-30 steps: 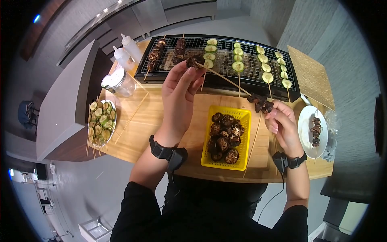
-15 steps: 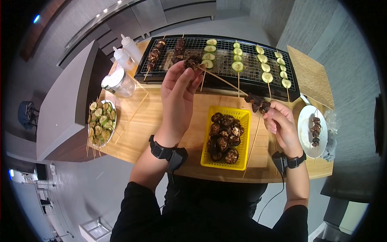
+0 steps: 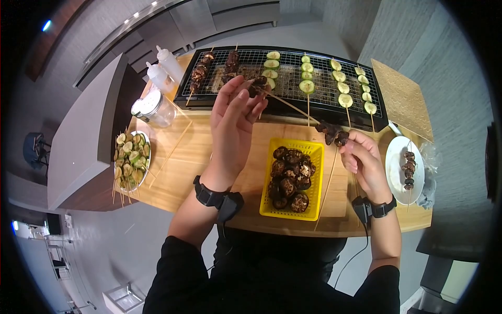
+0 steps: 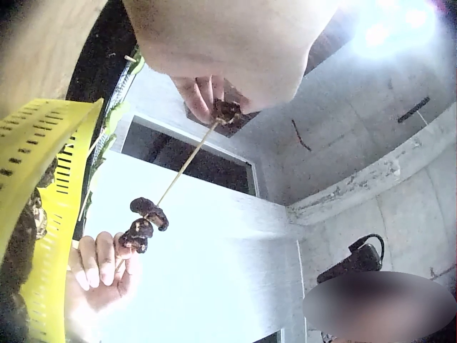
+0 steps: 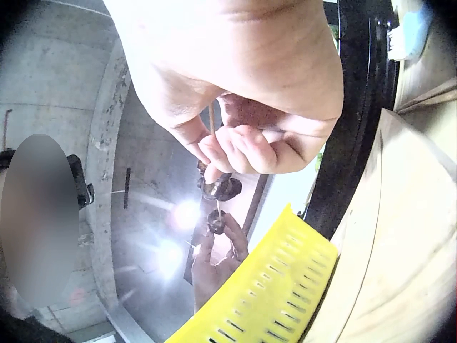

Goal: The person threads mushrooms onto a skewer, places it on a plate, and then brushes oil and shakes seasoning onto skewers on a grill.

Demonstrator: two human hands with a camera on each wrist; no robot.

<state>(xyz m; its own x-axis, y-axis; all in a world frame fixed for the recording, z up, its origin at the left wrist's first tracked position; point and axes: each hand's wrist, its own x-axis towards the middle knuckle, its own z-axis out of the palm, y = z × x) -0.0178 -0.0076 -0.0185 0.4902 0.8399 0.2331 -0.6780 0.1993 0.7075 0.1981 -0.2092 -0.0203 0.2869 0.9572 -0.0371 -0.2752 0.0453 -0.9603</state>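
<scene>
A wooden skewer (image 3: 290,106) slants between the two hands above the board. My left hand (image 3: 233,123) pinches a dark mushroom piece (image 3: 257,86) at the skewer's upper end; the left wrist view shows this piece (image 4: 227,112) against the fingertips. My right hand (image 3: 367,162) grips the lower end, right beside dark pieces (image 3: 332,134) threaded on the stick. In the right wrist view its fingers (image 5: 243,148) curl round the stick. Below and between the hands stands a yellow basket (image 3: 265,206) of browned mushrooms (image 3: 287,186).
Behind the hands, a black grill (image 3: 246,104) bears cucumber and dark skewers. At left are a plate of skewered slices (image 3: 130,159), a jar (image 3: 159,109) and squeeze bottles (image 3: 170,64). A white plate (image 3: 398,183) with one skewer lies right; bare sticks (image 3: 171,152) lie on the board.
The piece at my left fingertips has shifted slightly right, and the left fingers have spread a little. My right hand has moved slightly left with the skewer.
</scene>
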